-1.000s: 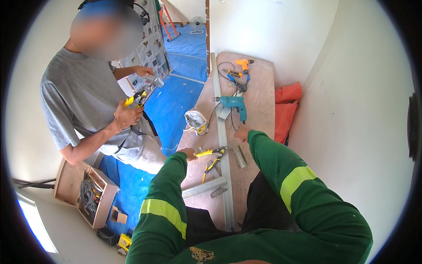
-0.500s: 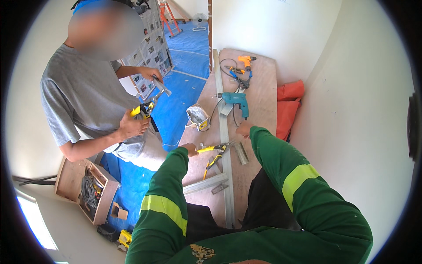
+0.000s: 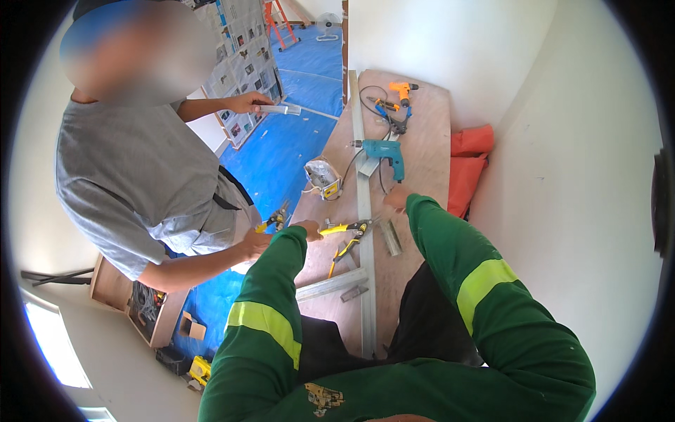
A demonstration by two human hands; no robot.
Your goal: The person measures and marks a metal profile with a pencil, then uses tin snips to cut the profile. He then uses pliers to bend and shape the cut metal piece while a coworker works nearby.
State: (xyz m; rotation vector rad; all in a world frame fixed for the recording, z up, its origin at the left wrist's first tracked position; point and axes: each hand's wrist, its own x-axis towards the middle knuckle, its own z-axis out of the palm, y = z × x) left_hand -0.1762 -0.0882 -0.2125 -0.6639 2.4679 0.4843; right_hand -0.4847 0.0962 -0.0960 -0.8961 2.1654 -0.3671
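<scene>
A: Left hand [image 3: 308, 230] down at the board's left side, right at the handle end of the yellow-and-black tin snips [image 3: 342, 228]. Is it clamped on?
B: Can't tell! The sleeve covers too much, and the fingers are too small to read.
A: And those snips?
B: Lying over the long metal channel [image 3: 368, 316], handles spread wide, one pointing left, the other down toward the angled metal channel [image 3: 329, 285].
A: Over to the right hand [image 3: 398, 197]! It's on the wooden board [image 3: 430, 165], well apart from the left, just below the teal power drill [image 3: 383, 150]. Fingers closed or loose?
B: Can't call that either. Near it sits a short metal channel piece [image 3: 391, 238], right of the long one.
A: Up top, an orange cordless drill [image 3: 401, 91], close to the blue-handled pliers [image 3: 398, 119].
B: And across on the left, a co-worker in a grey T-shirt [image 3: 133, 169]! One hand on a second pair of yellow-handled snips [image 3: 271, 223], the other gripping a pale metal piece [image 3: 283, 110] over the blue floor sheeting [image 3: 309, 56].
</scene>
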